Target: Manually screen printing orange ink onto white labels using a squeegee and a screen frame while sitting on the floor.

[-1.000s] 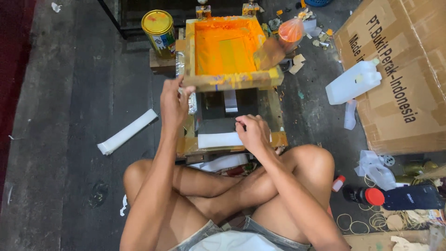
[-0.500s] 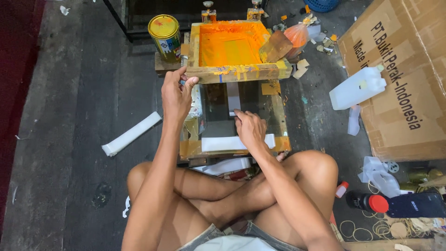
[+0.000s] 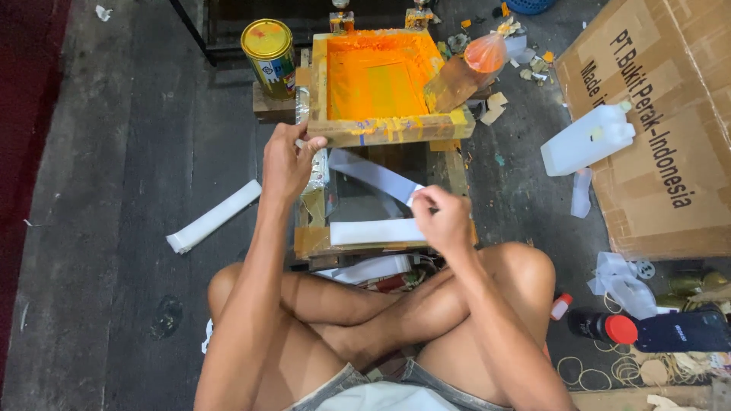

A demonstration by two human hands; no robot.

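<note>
Concrete floor (image 3: 114, 152), dark grey and stained, forms the work surface; we take the wooden screen frame (image 3: 388, 129) with its orange-inked mesh as our landmark. Directly below the frame in the head view sits a low wooden printing board (image 3: 457, 171), and on it lies a white strip (image 3: 377, 230) set crosswise near the board's front edge. Our left hand (image 3: 285, 160) grips the frame's near left corner, fingers closed on the wood, with the frame tilted up off the board. Our right hand (image 3: 442, 217), below the frame and over the board's right side, pinches one end of a pale grey strip (image 3: 373, 173) between thumb and fingertips; the strip runs diagonally from that hand up toward the frame's left corner, above the board. To the upper left of the frame stands a yellow-lidded tin can (image 3: 268, 47) on a wooden block. At the frame's right edge lean a brown bottle and an orange-stained plastic bag (image 3: 485, 52), with paper scraps scattered beyond them. Further right of the frame lie a white plastic jug (image 3: 588, 138) and a large cardboard box (image 3: 670, 129). Left of the frame, well apart from it, a folded white stack (image 3: 213, 217) rests on the floor. Below and right of the frame, past our crossed legs, we see a dark bottle with a red cap (image 3: 605, 327) and loose rubber bands (image 3: 590, 373).
</note>
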